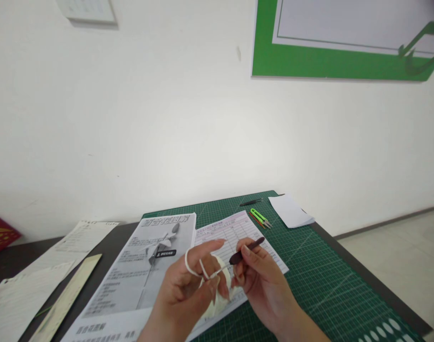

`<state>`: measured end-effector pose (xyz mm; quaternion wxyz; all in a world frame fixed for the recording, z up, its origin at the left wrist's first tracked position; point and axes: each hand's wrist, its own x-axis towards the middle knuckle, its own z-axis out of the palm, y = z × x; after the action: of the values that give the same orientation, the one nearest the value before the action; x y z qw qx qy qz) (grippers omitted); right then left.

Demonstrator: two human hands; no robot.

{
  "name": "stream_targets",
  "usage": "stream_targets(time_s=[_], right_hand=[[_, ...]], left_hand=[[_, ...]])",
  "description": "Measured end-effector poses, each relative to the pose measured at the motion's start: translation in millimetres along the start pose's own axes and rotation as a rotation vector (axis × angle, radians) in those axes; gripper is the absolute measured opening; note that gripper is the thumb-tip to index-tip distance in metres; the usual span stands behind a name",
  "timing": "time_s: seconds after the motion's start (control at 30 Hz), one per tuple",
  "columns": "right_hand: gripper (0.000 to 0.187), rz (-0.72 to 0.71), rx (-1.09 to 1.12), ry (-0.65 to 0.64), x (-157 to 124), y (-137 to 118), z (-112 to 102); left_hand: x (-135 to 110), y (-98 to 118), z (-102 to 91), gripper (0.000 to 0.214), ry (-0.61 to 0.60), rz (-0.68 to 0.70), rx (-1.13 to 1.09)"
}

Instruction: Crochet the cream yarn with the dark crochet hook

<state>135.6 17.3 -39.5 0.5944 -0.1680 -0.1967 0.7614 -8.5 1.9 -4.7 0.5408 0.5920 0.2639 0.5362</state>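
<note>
My right hand [265,282] grips a crochet hook [246,251] by its dark handle, and its metal shaft points left. Between the thumb and fingers of my left hand [183,289] is a white crochet piece [214,308], partly hidden by the fingers. White yarn [187,264] loops round the left index finger, which is stretched out, and runs to the hook's tip. That tip meets the work at the left thumb; the exact stitch is too small to make out. Both hands are over a printed form [226,227] and a sheet with a flower picture [131,266].
A green cutting mat [309,285] covers much of the dark table. On it lie green thread snips [259,217], a dark thin tool [250,202] and white paper [290,211]. Written sheets [60,266] and a pale strip [69,299] lie left. A white wall [202,118] stands behind.
</note>
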Motion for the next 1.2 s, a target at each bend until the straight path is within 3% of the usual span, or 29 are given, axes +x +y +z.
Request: stream_targets(time_s=[0.1, 0.23, 0.4, 0.87, 1.2], right_hand=[[0.011, 0.04, 0.04, 0.003, 0.5, 0.8, -1.2], [0.011, 0.057, 0.068, 0.018, 0.6, 2.2, -2.8], [0.01, 0.064, 0.074, 0.009, 0.9, 1.8, -2.6], [0.014, 0.134, 0.102, -0.012, 1.2, -0.2, -0.9], [0.014, 0.139, 0.102, 0.005, 2.0, 0.8, 0.2]], left_hand=[[-1.6, 1.3, -1.0, 0.041, -0.054, 0.063, 0.098], [-6.3, 3.0, -3.3, 0.045, -0.01, 0.182, 0.398], [-7.9, 6.5, -3.1, 0.05, -0.019, 0.36, 0.617], [-5.0, 11.2, -5.6, 0.065, -0.157, 0.443, 0.637], [-6.3, 13.1, -6.8, 0.066, -0.131, 0.493, 0.685]])
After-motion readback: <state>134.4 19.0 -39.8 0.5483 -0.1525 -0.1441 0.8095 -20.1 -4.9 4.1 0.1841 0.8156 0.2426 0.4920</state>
